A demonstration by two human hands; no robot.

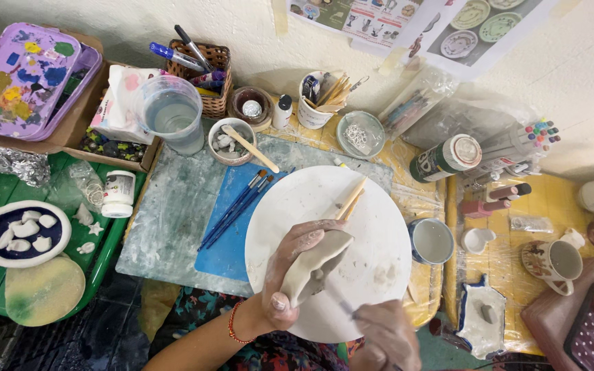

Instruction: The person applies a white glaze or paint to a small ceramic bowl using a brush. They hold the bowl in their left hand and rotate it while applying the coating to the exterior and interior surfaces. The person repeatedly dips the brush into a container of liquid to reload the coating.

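My left hand (284, 275) grips a pale, unfired clay piece (316, 264) with a hollow, folded shape, holding it just above a round white turntable board (379, 227). Low in the view, my right hand (386, 336) is dusted with clay and holds a thin tool (342, 302) whose tip reaches toward the clay piece. Two wooden sticks (350, 199) lie on the board's upper part. A red thread bracelet circles my left wrist.
Several brushes (236, 206) lie on a blue mat (232, 240). A water jug (172, 113), a small bowl with a wooden stick (232, 141), a tool cup (316, 103), a spray can (447, 158) and mugs (555, 260) crowd the table. A blue dish of clay shapes (22, 233) sits at left.
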